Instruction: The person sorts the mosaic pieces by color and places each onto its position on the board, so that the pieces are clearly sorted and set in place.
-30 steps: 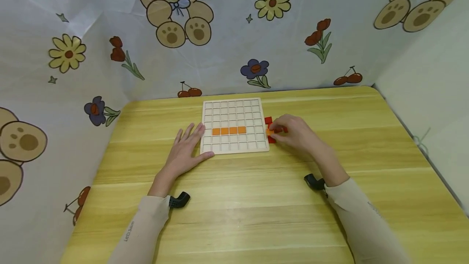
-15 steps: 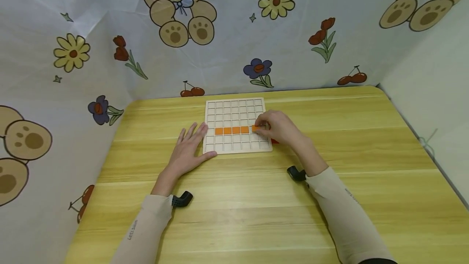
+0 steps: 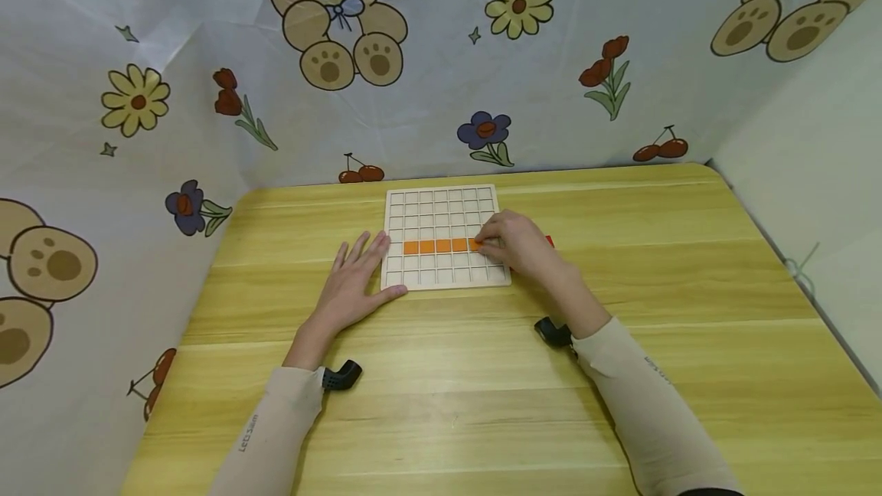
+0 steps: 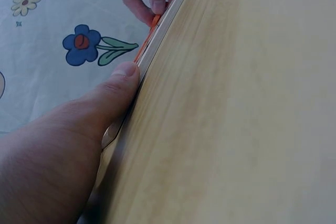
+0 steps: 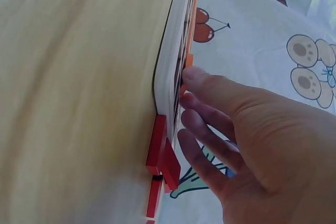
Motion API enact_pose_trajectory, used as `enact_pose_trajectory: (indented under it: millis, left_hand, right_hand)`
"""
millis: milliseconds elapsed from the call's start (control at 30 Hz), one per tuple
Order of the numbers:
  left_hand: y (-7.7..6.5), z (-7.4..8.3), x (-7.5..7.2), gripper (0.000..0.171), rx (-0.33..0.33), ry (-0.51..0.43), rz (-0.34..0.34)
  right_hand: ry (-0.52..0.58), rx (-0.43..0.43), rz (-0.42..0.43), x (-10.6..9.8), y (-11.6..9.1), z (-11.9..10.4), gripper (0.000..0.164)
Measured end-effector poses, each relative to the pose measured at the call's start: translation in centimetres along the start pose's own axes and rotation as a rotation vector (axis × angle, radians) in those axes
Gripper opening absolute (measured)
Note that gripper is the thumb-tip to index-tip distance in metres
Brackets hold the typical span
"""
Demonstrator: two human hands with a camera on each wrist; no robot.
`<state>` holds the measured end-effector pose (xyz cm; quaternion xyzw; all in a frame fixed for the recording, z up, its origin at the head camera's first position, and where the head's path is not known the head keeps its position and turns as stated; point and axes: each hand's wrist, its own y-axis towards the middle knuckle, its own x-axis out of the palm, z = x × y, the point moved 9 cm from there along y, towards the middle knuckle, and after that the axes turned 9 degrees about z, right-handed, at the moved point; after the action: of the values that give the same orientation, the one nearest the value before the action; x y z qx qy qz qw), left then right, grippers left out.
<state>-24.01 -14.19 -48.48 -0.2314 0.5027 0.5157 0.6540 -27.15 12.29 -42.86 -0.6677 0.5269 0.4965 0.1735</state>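
A pale wooden grid board (image 3: 441,208) lies flat near the back of the table, with several orange square tiles (image 3: 436,246) set side by side in one row. My left hand (image 3: 351,282) rests at the board's left edge, fingers spread straight and thumb at the front corner. At the right end of the row, my right hand (image 3: 520,245) pinches another orange tile (image 5: 189,61) between thumb and fingertips, right at the grid's surface. The hand covers part of that tile and the board's right side in the head view.
Several red tiles (image 5: 157,145) lie loose against the board's right edge, some overlapping, mostly hidden behind my right hand in the head view. A patterned cloth (image 3: 413,121) hangs behind the table (image 3: 441,389). Dark wrist cameras (image 3: 342,375) jut out from both sleeves.
My right hand has carried an orange tile left from the pile beside the board to the row's right end and lowered it against the grid. The left hand has stayed on the board's edge.
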Motion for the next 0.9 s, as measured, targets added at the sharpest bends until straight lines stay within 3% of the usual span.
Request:
enact_pose_trajectory:
  millis: [200, 500, 667, 900]
  left_hand:
    - [0.1, 0.0, 0.0, 0.1, 0.0, 0.002, -0.003]
    - [0.0, -0.1, 0.1, 0.101, 0.001, -0.002, 0.0]
    - [-0.1, -0.2, 0.1, 0.101, 0.004, 0.0, 0.002]
    - [-0.1, -0.1, 0.1, 0.1, 0.003, -0.003, 0.002]
  right_hand:
    - [-0.018, 0.036, 0.027, 0.1, -0.1, -0.1, 0.016]
    - [-0.152, 0.05, -0.073, 0.6, -0.6, -1.6, 0.03]
    - [-0.256, 0.027, -0.078, 0.6, -1.4, -3.0, 0.031]
    - [-0.16, -0.018, -0.028, -0.3, -2.8, -3.7, 0.028]
